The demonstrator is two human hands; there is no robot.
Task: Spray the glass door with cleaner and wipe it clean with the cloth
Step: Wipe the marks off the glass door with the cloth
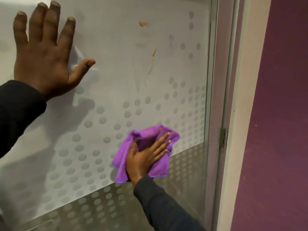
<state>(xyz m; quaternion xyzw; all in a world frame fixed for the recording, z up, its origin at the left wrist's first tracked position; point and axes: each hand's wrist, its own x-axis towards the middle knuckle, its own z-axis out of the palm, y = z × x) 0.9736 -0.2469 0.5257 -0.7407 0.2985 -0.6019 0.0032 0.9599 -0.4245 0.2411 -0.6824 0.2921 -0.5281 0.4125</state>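
Observation:
The frosted glass door (116, 67) with a grey dot pattern fills most of the view. My left hand (45, 54) lies flat on it at the upper left, fingers spread, holding nothing. My right hand (146, 155) presses a crumpled purple cloth (160, 167) against the glass at the lower middle, near the edge of the frosted band. Orange smudges (143, 24) and a faint purple streak (170, 42) mark the glass above the cloth. No spray bottle is in view.
The door's grey frame (215, 114) runs down the right side, with a metal hinge (223, 137) on it. Beyond it stand a white jamb (241, 114) and a purple wall (280, 114). A darker dotted band (100, 210) crosses the door's bottom.

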